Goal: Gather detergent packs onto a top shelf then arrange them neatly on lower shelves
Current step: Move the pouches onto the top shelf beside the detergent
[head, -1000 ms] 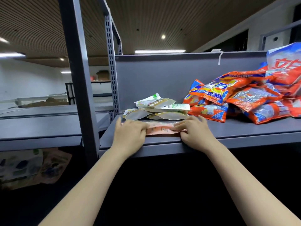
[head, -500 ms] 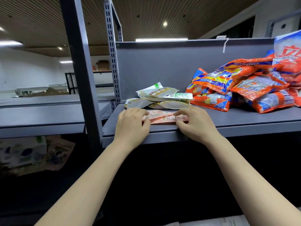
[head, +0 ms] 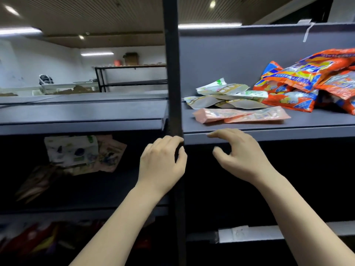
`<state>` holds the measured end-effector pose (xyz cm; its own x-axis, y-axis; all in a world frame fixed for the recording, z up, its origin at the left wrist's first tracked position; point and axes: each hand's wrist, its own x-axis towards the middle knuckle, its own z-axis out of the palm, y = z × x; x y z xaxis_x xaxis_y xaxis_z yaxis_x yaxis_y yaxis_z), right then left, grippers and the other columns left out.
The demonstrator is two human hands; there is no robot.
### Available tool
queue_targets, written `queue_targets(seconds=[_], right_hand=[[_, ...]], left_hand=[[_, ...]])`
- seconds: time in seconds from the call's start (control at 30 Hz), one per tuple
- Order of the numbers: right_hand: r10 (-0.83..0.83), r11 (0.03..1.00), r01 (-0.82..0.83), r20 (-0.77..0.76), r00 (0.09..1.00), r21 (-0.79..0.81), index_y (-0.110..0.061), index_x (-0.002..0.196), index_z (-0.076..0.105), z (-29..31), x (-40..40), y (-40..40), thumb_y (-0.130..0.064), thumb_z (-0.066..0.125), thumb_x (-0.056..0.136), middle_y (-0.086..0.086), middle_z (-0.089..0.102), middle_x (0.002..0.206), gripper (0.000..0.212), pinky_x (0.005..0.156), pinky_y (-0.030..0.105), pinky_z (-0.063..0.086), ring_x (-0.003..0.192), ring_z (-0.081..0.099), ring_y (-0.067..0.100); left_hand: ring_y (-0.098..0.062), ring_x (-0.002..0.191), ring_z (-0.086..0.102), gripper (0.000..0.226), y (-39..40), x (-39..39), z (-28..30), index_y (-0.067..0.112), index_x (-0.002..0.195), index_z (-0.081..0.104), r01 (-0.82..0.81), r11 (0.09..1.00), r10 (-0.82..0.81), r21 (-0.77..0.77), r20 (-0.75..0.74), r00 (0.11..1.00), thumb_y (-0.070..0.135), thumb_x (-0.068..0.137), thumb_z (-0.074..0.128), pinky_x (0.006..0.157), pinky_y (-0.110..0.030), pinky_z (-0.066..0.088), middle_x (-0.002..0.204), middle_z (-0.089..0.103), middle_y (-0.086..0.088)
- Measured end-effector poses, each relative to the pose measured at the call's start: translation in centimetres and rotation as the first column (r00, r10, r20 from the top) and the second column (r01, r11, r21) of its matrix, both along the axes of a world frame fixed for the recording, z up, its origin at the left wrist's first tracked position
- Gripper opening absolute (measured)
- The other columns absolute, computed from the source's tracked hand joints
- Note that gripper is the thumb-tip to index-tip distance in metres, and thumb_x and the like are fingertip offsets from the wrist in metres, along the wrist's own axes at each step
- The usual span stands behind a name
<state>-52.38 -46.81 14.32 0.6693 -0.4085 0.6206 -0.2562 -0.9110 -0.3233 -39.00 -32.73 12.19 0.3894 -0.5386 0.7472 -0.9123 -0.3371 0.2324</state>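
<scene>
On the grey top shelf (head: 269,131) lie pink detergent packs (head: 242,115) near the front edge, a small heap of pale green and beige packs (head: 226,96) behind them, and a pile of orange packs (head: 307,83) at the right. My left hand (head: 162,162) hovers in front of the dark upright post (head: 172,73), below the shelf edge, fingers loosely curled and empty. Just under the shelf's front lip hangs my right hand (head: 240,156), relaxed and empty. More packs (head: 82,152) lie on the dim lower shelf at the left.
A second grey shelf (head: 80,116) runs off to the left of the post. Red and yellow packs (head: 38,240) show in the bottom left shelf. A lower shelf edge with a white label (head: 242,233) lies at the bottom right. A black rack (head: 130,77) stands in the far room.
Both hands have let go of the pink packs and dropped below the shelf edge. The view has swung left and downward.
</scene>
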Motion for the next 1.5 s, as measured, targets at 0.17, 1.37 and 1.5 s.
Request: queue_targets(seconds=[0.17, 1.37, 1.5], right_hand=[[0.06, 0.998, -0.062, -0.067, 0.996, -0.03, -0.026, 0.119, 0.063, -3.0, 3.2, 7.8, -0.023, 0.062, 0.078, -0.009, 0.064, 0.116, 0.042, 0.094, 0.034, 0.043, 0.11, 0.054, 0.015], [0.399, 0.917, -0.325, -0.515, 0.758, 0.232, -0.033, 0.14, 0.039, -16.4, 41.7, 23.7, -0.04, 0.049, 0.087, -0.004, 0.045, 0.141, 0.054, 0.101, 0.03, 0.042, 0.126, 0.046, 0.019], [0.42, 0.908, -0.349, -0.484, 0.768, 0.234, -0.027, 0.14, 0.042, -17.3, 45.4, 24.2, -0.037, 0.053, 0.087, -0.003, 0.042, 0.146, 0.055, 0.106, 0.03, 0.034, 0.132, 0.04, 0.018]], left_hand=[[-0.016, 0.096, 0.058, 0.027, 8.5, 4.3, -3.3, 0.019, 0.114, 0.062, -0.078, 0.991, 0.084, 0.105, -0.055, 0.995, 0.025, 0.09, 0.054, 0.085, -0.029, 0.039, 0.104, 0.065, 0.007], [-0.016, 0.105, 0.055, 0.036, 30.9, 37.4, -15.2, 0.022, 0.121, 0.052, -0.443, 0.728, 0.568, 0.523, -0.098, 0.817, 0.04, 0.093, 0.04, 0.081, -0.031, 0.042, 0.112, 0.059, 0.005], [-0.02, 0.108, 0.056, 0.04, 31.0, 40.1, -16.0, 0.022, 0.125, 0.051, -0.449, 0.692, 0.593, 0.565, -0.091, 0.8, 0.038, 0.09, 0.044, 0.082, -0.031, 0.044, 0.116, 0.059, 0.0]])
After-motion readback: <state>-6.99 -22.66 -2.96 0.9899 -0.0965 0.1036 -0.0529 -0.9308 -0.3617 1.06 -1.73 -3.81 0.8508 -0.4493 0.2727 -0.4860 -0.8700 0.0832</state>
